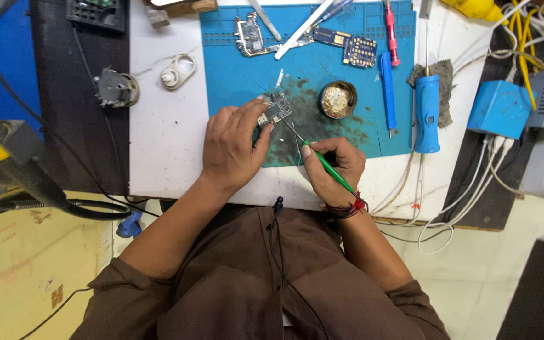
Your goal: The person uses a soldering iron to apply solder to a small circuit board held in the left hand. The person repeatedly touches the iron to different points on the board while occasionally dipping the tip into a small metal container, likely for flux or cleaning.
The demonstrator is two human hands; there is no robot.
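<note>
Your left hand pinches the small circuit board near the blue mat's front edge, while your right hand grips the green tool, tip angled up-left toward it

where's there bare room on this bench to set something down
Bare white top lies left of the blue mat, below the white ring. A narrow strip runs right of the blue tool. Crowded: the mat's top edge with boards and tools, and mid-mat around both hands and the tin.

Bare white tabletop left; round brass tin just right.
</note>
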